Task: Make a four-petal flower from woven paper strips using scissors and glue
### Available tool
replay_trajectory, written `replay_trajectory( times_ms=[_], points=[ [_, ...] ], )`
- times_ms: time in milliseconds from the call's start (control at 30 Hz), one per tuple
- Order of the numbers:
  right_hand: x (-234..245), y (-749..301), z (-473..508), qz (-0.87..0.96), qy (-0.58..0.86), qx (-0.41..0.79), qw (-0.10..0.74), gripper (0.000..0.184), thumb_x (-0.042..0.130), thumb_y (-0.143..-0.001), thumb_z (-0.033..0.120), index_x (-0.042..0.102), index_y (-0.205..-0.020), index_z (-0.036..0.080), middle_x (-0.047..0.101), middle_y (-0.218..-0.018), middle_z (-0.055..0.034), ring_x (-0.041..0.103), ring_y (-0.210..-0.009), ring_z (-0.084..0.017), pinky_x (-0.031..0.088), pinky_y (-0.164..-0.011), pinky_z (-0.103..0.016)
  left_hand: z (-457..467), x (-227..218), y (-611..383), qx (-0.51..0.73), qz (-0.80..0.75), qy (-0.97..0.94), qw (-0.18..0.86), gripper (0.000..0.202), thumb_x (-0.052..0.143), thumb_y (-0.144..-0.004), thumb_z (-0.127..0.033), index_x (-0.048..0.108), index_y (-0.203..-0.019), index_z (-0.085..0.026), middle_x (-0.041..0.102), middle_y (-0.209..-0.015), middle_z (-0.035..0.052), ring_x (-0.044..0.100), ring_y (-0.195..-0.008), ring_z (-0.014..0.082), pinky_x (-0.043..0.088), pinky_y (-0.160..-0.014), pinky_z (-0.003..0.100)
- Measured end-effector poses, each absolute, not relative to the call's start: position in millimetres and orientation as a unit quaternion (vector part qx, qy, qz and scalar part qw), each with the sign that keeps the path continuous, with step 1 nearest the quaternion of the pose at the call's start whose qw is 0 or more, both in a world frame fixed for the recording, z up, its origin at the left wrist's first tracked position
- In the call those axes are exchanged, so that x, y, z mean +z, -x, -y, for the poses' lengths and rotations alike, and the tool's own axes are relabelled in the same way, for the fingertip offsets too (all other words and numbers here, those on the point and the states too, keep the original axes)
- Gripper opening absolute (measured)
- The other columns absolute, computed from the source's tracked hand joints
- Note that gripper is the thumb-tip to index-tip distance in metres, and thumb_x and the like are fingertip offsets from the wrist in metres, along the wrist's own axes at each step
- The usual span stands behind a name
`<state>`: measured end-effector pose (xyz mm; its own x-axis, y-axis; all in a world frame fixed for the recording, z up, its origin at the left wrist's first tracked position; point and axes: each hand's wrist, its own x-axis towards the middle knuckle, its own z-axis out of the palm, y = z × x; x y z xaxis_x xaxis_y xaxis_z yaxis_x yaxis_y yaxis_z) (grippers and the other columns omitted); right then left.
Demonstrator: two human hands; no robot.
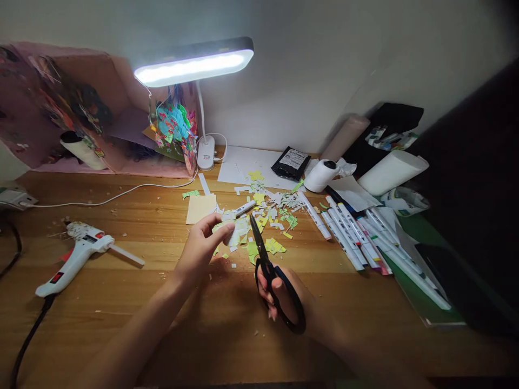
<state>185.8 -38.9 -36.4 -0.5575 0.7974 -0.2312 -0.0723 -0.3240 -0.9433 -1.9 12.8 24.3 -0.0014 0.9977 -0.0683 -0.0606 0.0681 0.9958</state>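
My left hand (205, 240) pinches a small pale piece of paper (231, 233) between thumb and fingers, over the middle of the desk. My right hand (284, 294) has its fingers through the handles of black scissors (265, 265). The scissors point up and away, their blades close together, with the tips just right of the paper and apart from it. Yellow, green and white paper scraps (279, 208) lie scattered beyond both hands. Behind my left fingers are a marker (245, 207) and a cream square of paper (200, 208).
A white glue gun (77, 259) with its cord lies at the left. Several markers (344, 237) lie at the right beside a green board (421, 292). A lit lamp (198, 64) hangs over the back, near a pink box (121, 108), a black packet (291, 162) and a thread spool (320, 176).
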Motion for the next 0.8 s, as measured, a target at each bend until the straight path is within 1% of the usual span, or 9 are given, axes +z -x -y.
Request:
replay_trajectory(
  times_ms=[100, 167, 267, 433, 533, 600, 700, 800],
  points=[
    [-35.0, -177.6, 39.3, 0.479, 0.342, 0.719, 0.37, 0.069, 0.034, -0.067, 0.084, 0.049, -0.079, 0.018, 0.043, -0.062, 0.0054, 0.041, -0.043, -0.006, 0.039, -0.043, -0.021, -11.7, 22.3, -0.8, 0.496, -0.502, -0.448, 0.549, 0.02, 0.067, -0.071, -0.032, 0.056, -0.067, -0.015, 0.054, -0.061, -0.004, 0.048, -0.057, 0.0081, 0.039, -0.057, 0.019],
    [-33.2, -173.2, 39.8, 0.463, 0.339, 0.728, 0.375, 0.07, 0.03, -0.068, 0.084, 0.049, -0.078, 0.017, 0.043, -0.059, 0.0054, 0.041, -0.041, -0.006, 0.039, -0.043, -0.022, -10.3, 20.3, -3.9, 0.482, -0.503, -0.438, 0.568, 0.022, 0.069, -0.07, -0.033, 0.059, -0.073, -0.014, 0.059, -0.065, -0.0021, 0.054, -0.061, 0.0097, 0.042, -0.06, 0.02],
    [-30.6, -170.6, 41.8, 0.465, 0.351, 0.73, 0.357, 0.071, 0.031, -0.069, 0.084, 0.051, -0.08, 0.016, 0.045, -0.059, 0.0047, 0.044, -0.043, -0.007, 0.04, -0.045, -0.022, -7.9, 18.2, -8.3, 0.469, -0.504, -0.424, 0.589, 0.025, 0.07, -0.069, -0.035, 0.061, -0.078, -0.014, 0.063, -0.068, -0.0003, 0.058, -0.062, 0.0109, 0.046, -0.062, 0.021],
    [-32.0, -172.2, 45.8, 0.481, 0.335, 0.731, 0.35, 0.073, 0.032, -0.068, 0.084, 0.053, -0.084, 0.016, 0.045, -0.063, 0.0035, 0.044, -0.047, -0.009, 0.039, -0.047, -0.023, -7.4, 16.9, -10.9, 0.47, -0.487, -0.387, 0.627, 0.029, 0.072, -0.067, -0.037, 0.063, -0.079, -0.013, 0.063, -0.071, 0.0002, 0.057, -0.063, 0.0107, 0.05, -0.064, 0.022],
    [-32.2, -174.2, 45.6, 0.513, 0.328, 0.72, 0.334, 0.072, 0.032, -0.07, 0.083, 0.053, -0.088, 0.016, 0.046, -0.066, 0.0028, 0.045, -0.048, -0.009, 0.039, -0.048, -0.024, -8.5, 16.6, -10.2, 0.478, -0.485, -0.37, 0.631, 0.027, 0.073, -0.067, -0.036, 0.062, -0.076, -0.013, 0.062, -0.068, -0.0012, 0.056, -0.061, 0.0088, 0.05, -0.062, 0.02],
    [-30.1, -175.8, 44.7, 0.541, 0.323, 0.705, 0.327, 0.071, 0.03, -0.071, 0.082, 0.052, -0.088, 0.017, 0.045, -0.065, 0.0027, 0.045, -0.049, -0.01, 0.04, -0.048, -0.025, -8.6, 16.8, -9.3, 0.477, -0.48, -0.377, 0.632, 0.026, 0.073, -0.067, -0.035, 0.061, -0.074, -0.012, 0.061, -0.067, -0.0017, 0.055, -0.06, 0.0077, 0.049, -0.06, 0.018],
    [-25.6, -178.1, 43.1, 0.568, 0.319, 0.686, 0.323, 0.067, 0.03, -0.074, 0.08, 0.052, -0.087, 0.017, 0.047, -0.067, 0.0019, 0.045, -0.051, -0.01, 0.041, -0.049, -0.025, -7.8, 17.9, -7.9, 0.462, -0.469, -0.394, 0.641, 0.026, 0.072, -0.068, -0.035, 0.061, -0.074, -0.012, 0.06, -0.066, -0.0012, 0.053, -0.06, 0.0074, 0.049, -0.059, 0.017],
    [-24.2, -179.7, 42.3, 0.558, 0.324, 0.698, 0.311, 0.067, 0.033, -0.072, 0.081, 0.051, -0.086, 0.017, 0.046, -0.07, 0.0016, 0.044, -0.052, -0.01, 0.042, -0.048, -0.024, -7.6, 19.6, -6.7, 0.456, -0.463, -0.394, 0.65, 0.026, 0.072, -0.067, -0.035, 0.06, -0.072, -0.012, 0.059, -0.065, -0.0013, 0.053, -0.059, 0.0076, 0.049, -0.058, 0.018]
  ],
)
